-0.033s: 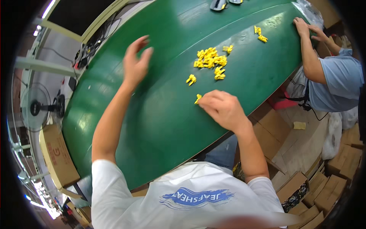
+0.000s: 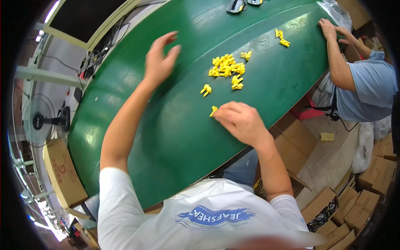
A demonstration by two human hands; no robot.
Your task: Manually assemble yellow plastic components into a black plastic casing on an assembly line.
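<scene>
A: Yellow plastic piece [image 2: 213,111] is noted nearest, at the fingertips of the right hand [image 2: 241,122], lying on the green tabletop [image 2: 166,137]. The grip there is curled down over it; the fingers are drawn together, but whether the piece is truly pinched or only touched cannot be told.

B: And the left hand [image 2: 160,58]?

A: It is raised above the tabletop, fingers spread, nothing held. It is blurred, well apart from the pieces.

B: What lies further out?

A: One lone yellow piece [image 2: 205,89] is seen just beyond the right hand, then the main heap of yellow pieces [image 2: 227,68], a single piece [image 2: 246,54] beside the heap, and two more [image 2: 282,37] near the far edge. A co-worker's hands [image 2: 335,32] are rested on that edge at the right.

B: How should the pick be handled?

A: Judged from this view: the piece is small and the surface smooth, so it is best taken by its sides with fingertips, not pressed flat, lest it be skidded away. The near strays are better cleared before the heap is reached.
</scene>
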